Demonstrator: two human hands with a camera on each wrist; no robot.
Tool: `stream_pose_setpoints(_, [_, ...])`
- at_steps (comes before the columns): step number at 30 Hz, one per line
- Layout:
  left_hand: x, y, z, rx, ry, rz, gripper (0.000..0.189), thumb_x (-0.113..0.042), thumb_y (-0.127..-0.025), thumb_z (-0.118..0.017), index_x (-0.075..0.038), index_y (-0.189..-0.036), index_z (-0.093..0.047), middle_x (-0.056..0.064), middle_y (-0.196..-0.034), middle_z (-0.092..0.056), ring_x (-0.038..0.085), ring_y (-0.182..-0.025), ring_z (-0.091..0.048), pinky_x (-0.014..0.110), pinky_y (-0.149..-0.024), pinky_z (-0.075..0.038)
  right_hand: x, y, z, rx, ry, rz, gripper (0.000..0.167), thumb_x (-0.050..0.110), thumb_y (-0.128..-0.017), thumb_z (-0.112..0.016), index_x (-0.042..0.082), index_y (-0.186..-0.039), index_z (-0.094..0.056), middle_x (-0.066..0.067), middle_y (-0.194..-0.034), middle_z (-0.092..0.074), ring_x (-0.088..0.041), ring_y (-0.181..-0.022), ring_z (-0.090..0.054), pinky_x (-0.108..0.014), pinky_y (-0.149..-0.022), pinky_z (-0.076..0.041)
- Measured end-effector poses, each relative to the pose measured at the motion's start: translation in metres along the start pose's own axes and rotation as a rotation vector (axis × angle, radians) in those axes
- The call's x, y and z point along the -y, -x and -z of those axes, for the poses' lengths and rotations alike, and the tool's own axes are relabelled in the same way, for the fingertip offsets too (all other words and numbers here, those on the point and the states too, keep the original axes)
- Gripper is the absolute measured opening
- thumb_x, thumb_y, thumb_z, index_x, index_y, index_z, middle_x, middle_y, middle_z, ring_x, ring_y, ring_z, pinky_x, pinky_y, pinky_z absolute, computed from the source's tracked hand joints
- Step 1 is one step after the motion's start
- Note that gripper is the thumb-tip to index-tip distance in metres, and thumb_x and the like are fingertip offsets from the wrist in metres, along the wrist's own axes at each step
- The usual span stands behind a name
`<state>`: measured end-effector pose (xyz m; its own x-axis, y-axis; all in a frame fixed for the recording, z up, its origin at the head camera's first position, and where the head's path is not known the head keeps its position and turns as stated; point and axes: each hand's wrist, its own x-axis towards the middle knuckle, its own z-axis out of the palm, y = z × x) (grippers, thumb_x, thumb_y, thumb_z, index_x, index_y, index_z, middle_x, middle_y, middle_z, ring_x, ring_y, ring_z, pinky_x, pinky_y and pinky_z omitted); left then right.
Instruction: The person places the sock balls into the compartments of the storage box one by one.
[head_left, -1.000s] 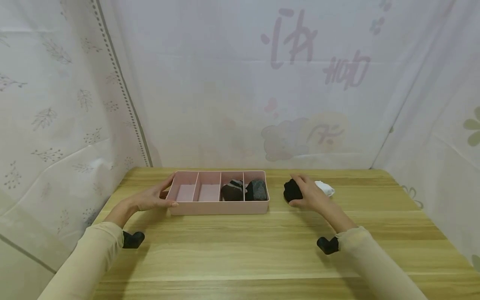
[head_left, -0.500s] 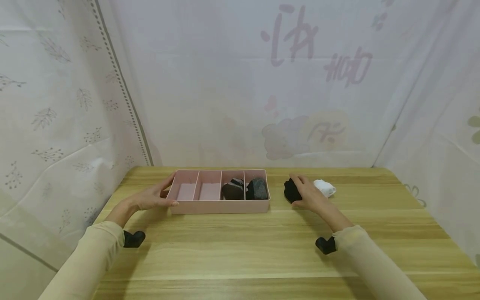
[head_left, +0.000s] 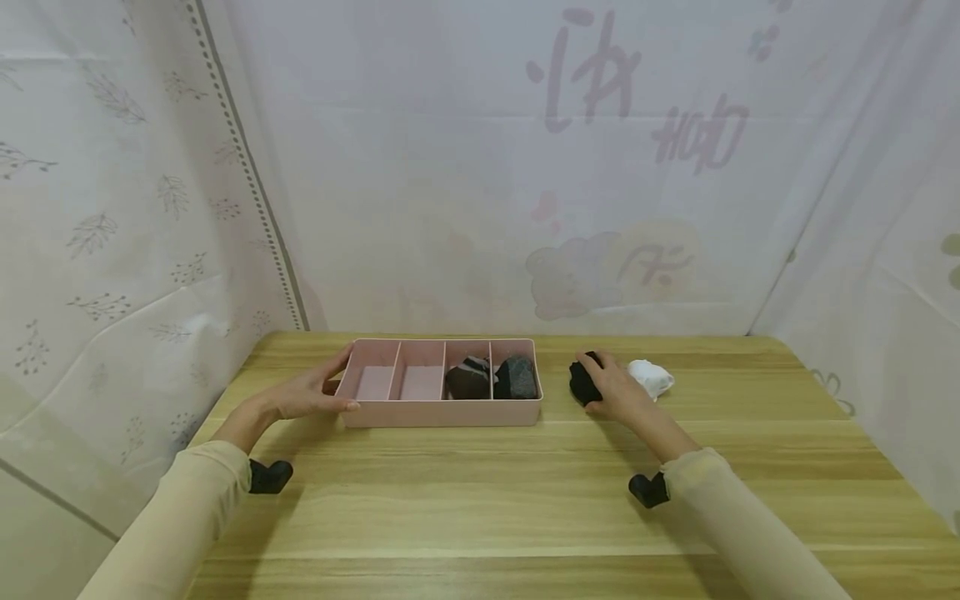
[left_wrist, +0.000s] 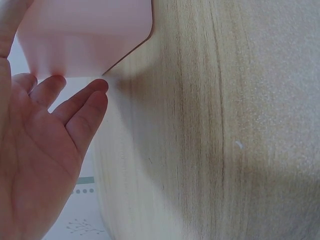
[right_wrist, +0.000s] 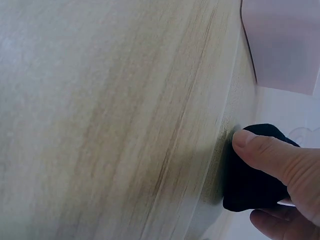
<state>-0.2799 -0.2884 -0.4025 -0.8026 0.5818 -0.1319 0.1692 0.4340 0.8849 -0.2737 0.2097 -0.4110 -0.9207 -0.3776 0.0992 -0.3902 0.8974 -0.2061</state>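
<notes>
A pink divided box stands at the back of the table. My left hand holds its left end, with the thumb on the front wall and the fingertips against the far side. To the right of the box, my right hand grips a black balled-up sock. The thumb presses on that sock in the right wrist view, and part of it is hidden by the hand. In the box, a brown striped balled sock fills the third compartment from the left and a dark grey one the rightmost.
A white balled-up sock lies just behind and right of my right hand. The wooden table reaches back to a hanging printed cloth, with more cloth at both sides. Black wrist mounts jut inward from the sleeves.
The head view has shifted slightly. My right hand has drawn back a little on the black sock, and more of the white one shows. My left hand stays at the box.
</notes>
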Motion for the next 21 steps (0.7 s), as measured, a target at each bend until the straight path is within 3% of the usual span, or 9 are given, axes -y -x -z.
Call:
stream_pose_setpoints(15, [0.0029,-0.0006,0.0000,0.010,0.009,-0.012,0.101,-0.016,-0.088,-0.066,-0.012,-0.150,0.014,0.027,-0.154,0.005,0.054,-0.135,-0.017,0.058,-0.102,-0.030,0.0004,0.0006,0.0006,-0.050,-0.009,0.015,0.079,0.012,-0.074,-0.080,0.003,-0.139,-0.036,-0.034,-0.136,-0.036,-0.051,-0.116,-0.046,-0.056,-0.085,-0.046])
stream_pose_setpoints(21, [0.0017,0.0000,-0.0003,-0.002,0.008,0.008,0.103,-0.017,-0.087,-0.067,-0.014,-0.150,0.014,0.026,-0.155,0.006,0.053,-0.135,-0.017,0.059,-0.103,-0.029,0.0030,-0.0006,0.0046,-0.155,-0.001,0.071,0.080,0.013,-0.071,-0.082,0.002,-0.137,-0.038,-0.033,-0.132,-0.041,-0.047,-0.112,-0.050,-0.054,-0.086,-0.047])
